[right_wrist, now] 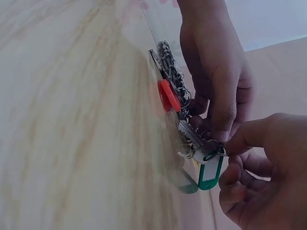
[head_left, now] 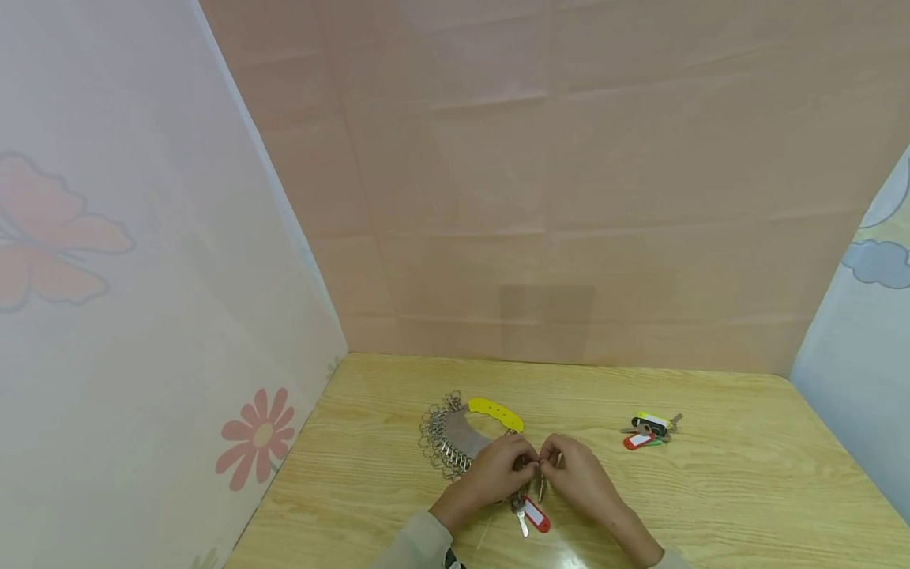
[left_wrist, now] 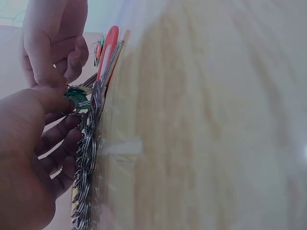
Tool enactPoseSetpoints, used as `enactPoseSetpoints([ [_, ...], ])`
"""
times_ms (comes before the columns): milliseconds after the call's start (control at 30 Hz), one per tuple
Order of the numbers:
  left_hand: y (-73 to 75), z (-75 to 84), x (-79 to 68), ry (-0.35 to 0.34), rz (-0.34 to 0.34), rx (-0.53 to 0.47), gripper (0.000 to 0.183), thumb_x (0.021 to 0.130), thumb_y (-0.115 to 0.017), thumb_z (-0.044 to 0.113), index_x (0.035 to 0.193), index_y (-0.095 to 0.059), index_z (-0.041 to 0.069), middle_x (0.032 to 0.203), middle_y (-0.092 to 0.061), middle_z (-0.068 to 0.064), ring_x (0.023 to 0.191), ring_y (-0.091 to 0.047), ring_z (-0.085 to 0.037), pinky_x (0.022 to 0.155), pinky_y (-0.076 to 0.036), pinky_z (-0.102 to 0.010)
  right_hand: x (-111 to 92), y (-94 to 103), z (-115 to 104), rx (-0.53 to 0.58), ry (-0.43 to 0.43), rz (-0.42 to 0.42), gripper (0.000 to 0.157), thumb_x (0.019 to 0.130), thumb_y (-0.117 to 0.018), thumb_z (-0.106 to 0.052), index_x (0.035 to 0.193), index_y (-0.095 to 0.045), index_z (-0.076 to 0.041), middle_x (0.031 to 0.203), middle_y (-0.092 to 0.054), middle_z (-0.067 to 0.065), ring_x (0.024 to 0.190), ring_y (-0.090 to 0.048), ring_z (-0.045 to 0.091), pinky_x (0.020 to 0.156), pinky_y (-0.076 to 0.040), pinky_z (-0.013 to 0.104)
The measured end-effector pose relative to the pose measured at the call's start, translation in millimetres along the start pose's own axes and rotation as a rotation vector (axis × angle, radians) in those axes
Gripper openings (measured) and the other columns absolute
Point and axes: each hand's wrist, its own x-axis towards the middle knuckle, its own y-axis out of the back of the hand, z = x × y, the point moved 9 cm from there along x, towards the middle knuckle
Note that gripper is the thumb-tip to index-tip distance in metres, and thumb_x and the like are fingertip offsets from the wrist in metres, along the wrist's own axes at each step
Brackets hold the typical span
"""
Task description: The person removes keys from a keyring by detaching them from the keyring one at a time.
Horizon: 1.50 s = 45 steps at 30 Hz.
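Note:
A large key holder [head_left: 462,433] with a yellow grip, a grey curved plate and several small metal rings along its edge lies flat on the table. At its near right side, my left hand [head_left: 498,468] and right hand [head_left: 577,476] meet fingertip to fingertip. Between them, both pinch a small key ring [right_wrist: 222,152], which carries a key [right_wrist: 205,152] and a green tag [right_wrist: 211,173]. Fingers partly cover that ring. Just below the hands, a red tag [head_left: 536,515] and another key [head_left: 522,521] rest on the table beside the holder.
To the right lies a separate bunch of keys [head_left: 650,428] with yellow, black, red and green tags. The wooden table [head_left: 746,474] meets a plain back wall [head_left: 455,197], with a flower-patterned panel [head_left: 142,356] on the left.

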Motion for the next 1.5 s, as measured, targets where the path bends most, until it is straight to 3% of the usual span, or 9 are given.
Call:
enactPoseSetpoints([
  [467,-1.3,-4.1,1.4,0.019,-0.003,-0.042,0.011,0.098,-0.062,0.030,0.102,-0.072,0.026,0.099,-0.066,0.017,0.088,-0.053,0.008,0.078,-0.046,-0.012,-1.0,-1.1,4.8,0.095,-0.043,-0.026,0.009,0.087,-0.067,-0.008,0.087,-0.060,-0.014,0.077,-0.059,-0.005,0.064,-0.049,0.004,0.057,-0.042,0.020],
  [700,2.0,-2.4,0.8,0.010,0.017,-0.031,0.009,0.095,-0.065,0.028,0.100,-0.072,0.025,0.098,-0.067,0.016,0.087,-0.054,0.007,0.077,-0.046,-0.012,-1.2,-0.9,0.2,0.077,-0.005,-0.036,0.012,0.088,-0.069,-0.010,0.086,-0.061,-0.019,0.078,-0.059,-0.008,0.063,-0.050,0.003,0.057,-0.043,0.020],
  [933,3.8,-1.6,0.5,0.012,0.022,-0.033,0.008,0.095,-0.065,0.027,0.099,-0.072,0.024,0.098,-0.066,0.015,0.087,-0.053,0.007,0.077,-0.045,-0.011,1.0,-1.2,0.1,0.120,0.030,-0.045,0.011,0.087,-0.069,-0.008,0.085,-0.062,-0.016,0.075,-0.058,-0.006,0.064,-0.049,0.003,0.056,-0.042,0.019],
  [1200,3.9,-3.0,0.4,0.027,0.022,-0.069,0.009,0.096,-0.064,0.027,0.099,-0.072,0.025,0.100,-0.066,0.016,0.086,-0.053,0.008,0.075,-0.046,-0.011,1.2,-2.4,3.5,0.163,-0.014,-0.053,0.005,0.094,-0.062,-0.009,0.089,-0.062,-0.012,0.079,-0.059,-0.003,0.068,-0.049,0.005,0.060,-0.042,0.019],
  [1367,3.8,-5.1,1.1,0.019,0.035,-0.085,0.008,0.096,-0.064,0.025,0.098,-0.071,0.025,0.099,-0.065,0.016,0.086,-0.053,0.007,0.076,-0.046,-0.011,0.9,-1.6,3.1,0.125,-0.027,-0.043,0.007,0.091,-0.065,-0.010,0.088,-0.059,-0.014,0.078,-0.059,-0.004,0.062,-0.047,0.004,0.054,-0.040,0.019],
  [1500,4.7,-4.4,1.1,-0.002,0.038,-0.088,0.007,0.095,-0.065,0.024,0.097,-0.071,0.024,0.096,-0.065,0.014,0.084,-0.052,0.007,0.074,-0.045,-0.011,0.8,-0.6,0.0,0.051,0.020,-0.030,0.015,0.087,-0.070,-0.008,0.088,-0.060,-0.020,0.080,-0.058,-0.007,0.060,-0.048,0.004,0.053,-0.040,0.019],
])
